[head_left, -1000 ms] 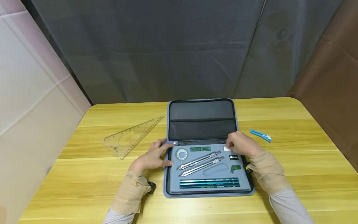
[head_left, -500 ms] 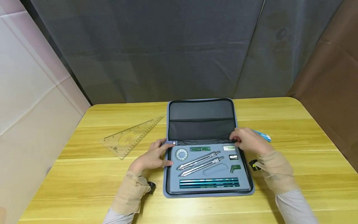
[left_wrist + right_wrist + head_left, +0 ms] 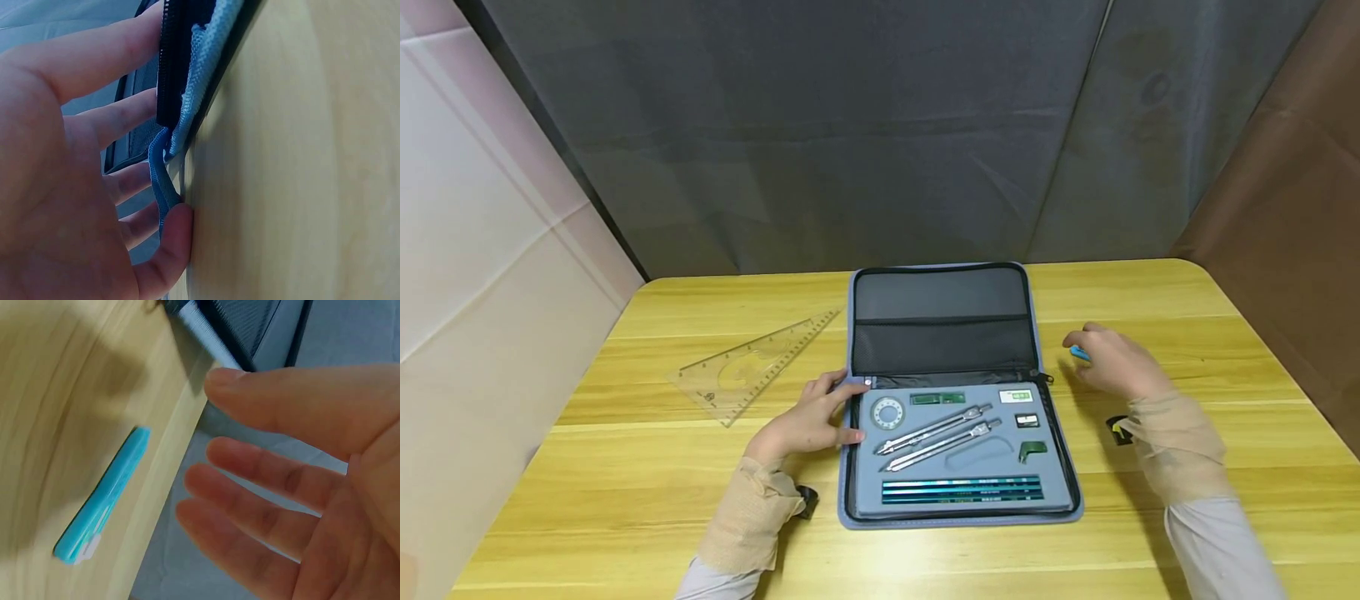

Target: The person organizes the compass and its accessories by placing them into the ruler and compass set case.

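Observation:
An unzipped stationery case [image 3: 847, 492] lies spread out on the table. Its grey tray [image 3: 925, 521] holds two metal compasses [image 3: 936, 437], several dark green pencils [image 3: 962, 490], a white eraser [image 3: 1016, 397], a pencil sharpener [image 3: 1027, 422] and a round white-and-green disc [image 3: 887, 413]. My left hand [image 3: 805, 429] rests on the case's left edge, fingers spread; the left wrist view shows a blue fabric loop [image 3: 161, 181] by the fingers. Over a blue utility knife [image 3: 106, 494] hovers my right hand [image 3: 1112, 362], its fingers apart from the knife and holding nothing.
A clear set square [image 3: 752, 367] lies flat on the table left of the case. A dark cloth [image 3: 850, 142] hangs behind the table's far edge. Pale sheeting [image 3: 497, 208] stands at the left and brown sheeting [image 3: 1292, 208] at the right.
My right hand has left the eraser in the tray's upper right corner and moved right, over the utility knife, covering most of it. The left hand has stayed put.

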The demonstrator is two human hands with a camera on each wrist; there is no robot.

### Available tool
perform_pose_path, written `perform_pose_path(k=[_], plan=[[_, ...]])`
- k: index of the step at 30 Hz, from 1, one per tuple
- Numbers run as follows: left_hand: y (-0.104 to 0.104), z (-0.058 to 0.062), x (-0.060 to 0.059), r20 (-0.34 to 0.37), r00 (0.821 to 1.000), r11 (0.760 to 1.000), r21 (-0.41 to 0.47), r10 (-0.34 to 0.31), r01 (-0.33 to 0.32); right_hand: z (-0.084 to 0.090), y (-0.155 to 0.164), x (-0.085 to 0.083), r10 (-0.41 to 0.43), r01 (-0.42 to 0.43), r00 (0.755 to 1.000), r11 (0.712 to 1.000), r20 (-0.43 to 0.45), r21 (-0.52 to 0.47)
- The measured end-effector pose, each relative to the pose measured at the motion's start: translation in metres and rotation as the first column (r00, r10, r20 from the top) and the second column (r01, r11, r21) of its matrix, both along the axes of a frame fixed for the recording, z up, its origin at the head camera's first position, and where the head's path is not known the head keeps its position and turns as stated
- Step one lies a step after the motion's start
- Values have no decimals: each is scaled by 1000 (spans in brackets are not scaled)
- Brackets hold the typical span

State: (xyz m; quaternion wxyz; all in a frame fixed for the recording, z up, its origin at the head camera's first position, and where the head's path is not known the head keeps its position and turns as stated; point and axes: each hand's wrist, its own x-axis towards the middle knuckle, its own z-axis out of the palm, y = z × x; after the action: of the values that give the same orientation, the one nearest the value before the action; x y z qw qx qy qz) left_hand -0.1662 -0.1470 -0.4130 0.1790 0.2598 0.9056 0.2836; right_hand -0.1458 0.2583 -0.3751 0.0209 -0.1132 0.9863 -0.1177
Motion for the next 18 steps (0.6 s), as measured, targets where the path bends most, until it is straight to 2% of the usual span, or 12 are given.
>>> perform_pose_path(k=[7, 13, 18], plan=[[0, 0, 0, -28, 999, 1000, 3, -18, 18, -2, 11, 0, -38, 37, 999, 999, 9, 29], [-1, -3, -1, -12, 1000, 999, -33, 1, -1, -5, 16, -2, -80, 79, 997, 995, 15, 60], [-1, -2, 0, -5, 1000, 1000, -30, 8, -8, -8, 20, -3, -92, 90, 995, 994, 32, 66]])
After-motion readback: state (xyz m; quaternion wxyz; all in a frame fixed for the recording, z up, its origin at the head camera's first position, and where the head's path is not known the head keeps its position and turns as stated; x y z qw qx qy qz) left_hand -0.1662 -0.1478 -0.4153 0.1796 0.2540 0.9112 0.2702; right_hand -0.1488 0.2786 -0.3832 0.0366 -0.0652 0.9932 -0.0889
